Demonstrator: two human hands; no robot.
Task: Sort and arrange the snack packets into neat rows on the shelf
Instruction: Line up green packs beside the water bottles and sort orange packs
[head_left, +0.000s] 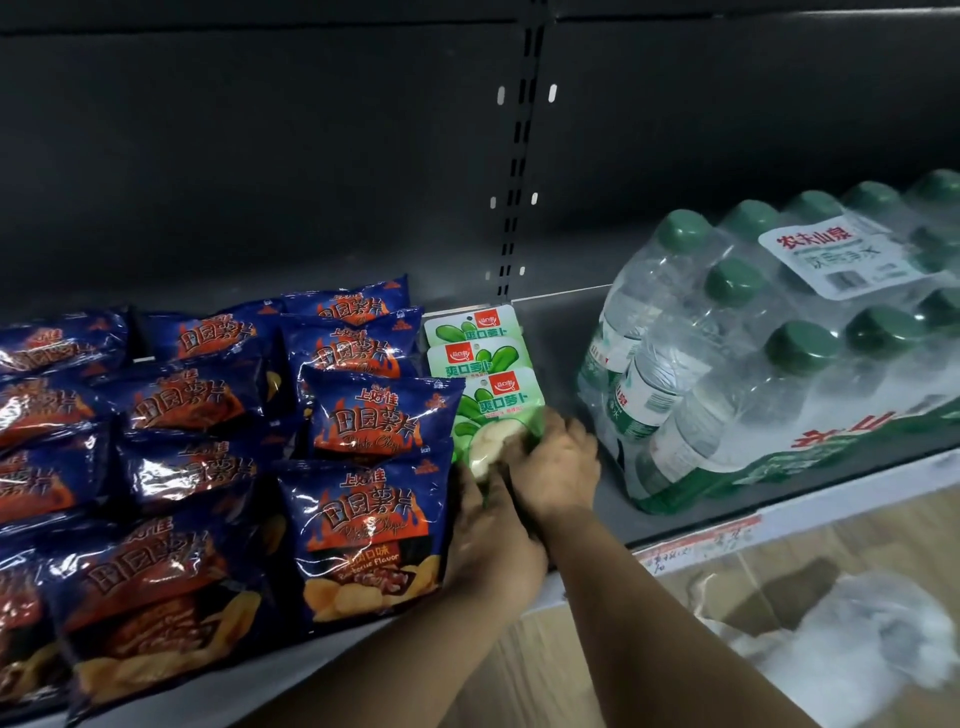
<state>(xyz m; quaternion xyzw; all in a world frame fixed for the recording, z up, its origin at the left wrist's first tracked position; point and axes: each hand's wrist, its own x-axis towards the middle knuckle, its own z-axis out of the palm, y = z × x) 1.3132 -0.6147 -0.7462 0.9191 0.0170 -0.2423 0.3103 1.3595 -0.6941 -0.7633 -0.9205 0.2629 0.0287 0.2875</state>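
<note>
Three small green snack packets lie in a row running back along the grey shelf (561, 332): the rear one (470, 325), the middle one (478, 356) and the front one (493, 405). My right hand (558, 465) grips the front packet's lower right part. From the lower left, my left hand (488, 540) holds the same packet; its fingertips are hidden between the packet and the chips. Several blue crisp packets (363, 530) fill the shelf's left side in overlapping rows, with the nearest one touching my left hand.
A shrink-wrapped pack of green-capped water bottles (769, 353) stands on the shelf close to the right of my right hand. A slotted upright (519, 156) divides the dark back wall. Below the shelf edge sits an open cardboard box (779, 587) with crumpled plastic.
</note>
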